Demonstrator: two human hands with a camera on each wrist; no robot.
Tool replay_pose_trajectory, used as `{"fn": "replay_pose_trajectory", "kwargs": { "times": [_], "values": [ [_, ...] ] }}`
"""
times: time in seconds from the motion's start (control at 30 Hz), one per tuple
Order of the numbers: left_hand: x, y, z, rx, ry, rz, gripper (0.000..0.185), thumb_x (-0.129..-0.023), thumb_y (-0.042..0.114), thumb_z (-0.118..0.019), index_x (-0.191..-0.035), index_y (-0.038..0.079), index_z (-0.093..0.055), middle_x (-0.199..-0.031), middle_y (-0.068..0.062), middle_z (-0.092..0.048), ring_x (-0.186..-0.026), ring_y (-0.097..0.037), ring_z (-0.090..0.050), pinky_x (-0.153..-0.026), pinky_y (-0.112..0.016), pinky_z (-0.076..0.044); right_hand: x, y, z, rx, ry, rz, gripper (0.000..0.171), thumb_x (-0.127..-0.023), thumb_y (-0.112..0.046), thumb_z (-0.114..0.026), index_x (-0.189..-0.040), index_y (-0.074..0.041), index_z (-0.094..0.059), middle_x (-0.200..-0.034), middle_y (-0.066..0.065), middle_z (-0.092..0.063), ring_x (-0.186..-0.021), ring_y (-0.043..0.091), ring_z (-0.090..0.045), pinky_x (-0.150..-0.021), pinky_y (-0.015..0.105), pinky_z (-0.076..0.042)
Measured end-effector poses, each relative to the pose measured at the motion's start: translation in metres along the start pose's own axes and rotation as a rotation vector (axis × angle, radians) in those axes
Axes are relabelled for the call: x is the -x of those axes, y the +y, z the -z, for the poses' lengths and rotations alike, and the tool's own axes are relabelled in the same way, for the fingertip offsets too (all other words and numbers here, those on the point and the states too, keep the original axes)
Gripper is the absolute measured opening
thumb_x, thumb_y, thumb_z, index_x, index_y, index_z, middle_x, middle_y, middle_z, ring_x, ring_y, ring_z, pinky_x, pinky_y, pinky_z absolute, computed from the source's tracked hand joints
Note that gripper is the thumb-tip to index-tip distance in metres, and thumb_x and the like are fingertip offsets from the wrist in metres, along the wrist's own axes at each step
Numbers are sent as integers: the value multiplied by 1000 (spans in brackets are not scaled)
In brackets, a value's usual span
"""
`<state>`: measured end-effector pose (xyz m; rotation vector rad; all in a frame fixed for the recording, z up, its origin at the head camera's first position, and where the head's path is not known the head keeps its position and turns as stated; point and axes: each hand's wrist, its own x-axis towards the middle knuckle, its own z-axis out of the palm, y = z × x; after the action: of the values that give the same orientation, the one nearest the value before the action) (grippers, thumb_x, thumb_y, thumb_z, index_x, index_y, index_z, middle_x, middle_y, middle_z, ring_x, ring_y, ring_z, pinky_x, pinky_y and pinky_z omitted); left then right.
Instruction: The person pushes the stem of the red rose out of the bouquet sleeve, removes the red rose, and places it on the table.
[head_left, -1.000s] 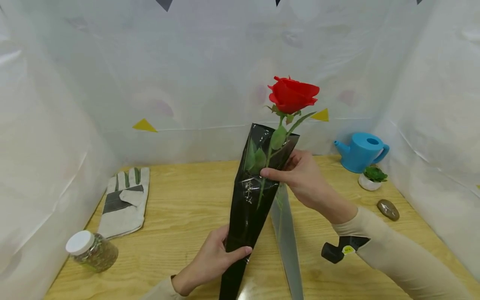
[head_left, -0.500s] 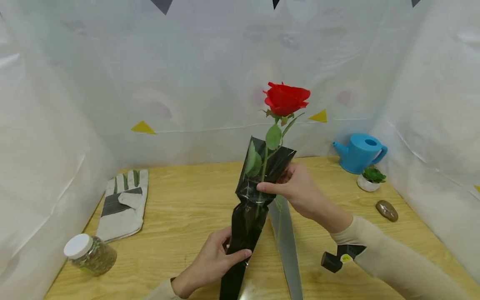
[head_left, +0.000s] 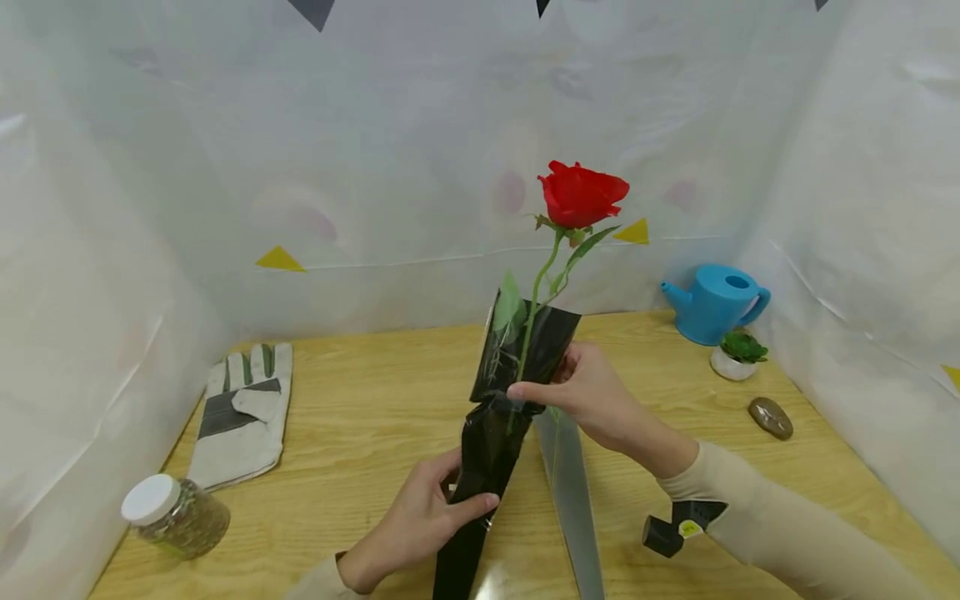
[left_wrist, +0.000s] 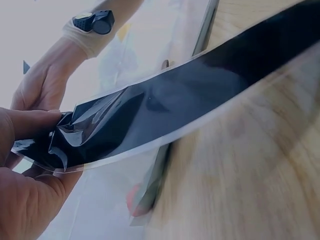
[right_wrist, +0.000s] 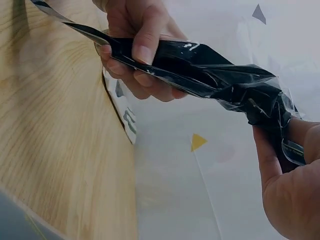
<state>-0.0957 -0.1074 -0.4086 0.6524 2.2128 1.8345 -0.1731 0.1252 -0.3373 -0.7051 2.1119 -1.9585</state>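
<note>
A red rose (head_left: 582,196) stands upright, its green stem running down into a black film flower sleeve (head_left: 489,454). My right hand (head_left: 600,408) pinches the sleeve and stem near the sleeve's mouth, thumb in front. Just under that thumb the film is creased and buckled. Lower down, my left hand (head_left: 420,521) grips the sleeve, thumb across its front. In the left wrist view the flat sleeve tail (left_wrist: 200,82) stretches away above the table. The right wrist view shows the crumpled film (right_wrist: 250,97) between both hands. The stem's lower end is hidden inside the sleeve.
A grey sleeve (head_left: 572,508) with a green stem lies behind the black one on the wooden table (head_left: 360,400). At left are a work glove (head_left: 243,417) and a lidded jar (head_left: 180,515). A blue watering can (head_left: 712,304), potted succulent (head_left: 738,354) and brown stone (head_left: 770,417) stand right.
My right hand has moved down, drawing the sleeve's mouth lower, and the film has buckled beneath it. More of the rose stem shows above the sleeve. My left hand stays nearly in place.
</note>
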Motion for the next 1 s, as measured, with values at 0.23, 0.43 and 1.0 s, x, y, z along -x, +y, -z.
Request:
{"fn": "replay_pose_trajectory", "kwargs": {
  "times": [0.23,0.43,1.0],
  "values": [
    [-2,0,0,-30,18,-3,33,-91,17,-74,-123,14,-65,-99,-2,-68,-84,-16,-66,-66,-31,-57,1,-1,-2,69,6,-3,37,-85,-21,-79,-115,-4,-64,-92,13,-62,-81,23,-53,-74,42,-49],
    [-2,-3,0,-14,0,18,33,-91,19,-74,-122,14,-65,-102,1,-69,-90,-17,-67,-69,-31,-57,0,-1,0,77,9,0,31,-86,-17,-79,-109,-1,-65,-86,13,-60,-79,22,-51,-70,41,-46],
    [5,-22,2,-63,-48,-27,38,-91,20,-74,-127,13,-64,-115,1,-69,-100,-14,-66,-79,-29,-55,-6,-23,19,49,94,48,33,-84,-9,-80,-113,-3,-66,-104,12,-71,-102,31,-64,-90,43,-51]
  ]
}}
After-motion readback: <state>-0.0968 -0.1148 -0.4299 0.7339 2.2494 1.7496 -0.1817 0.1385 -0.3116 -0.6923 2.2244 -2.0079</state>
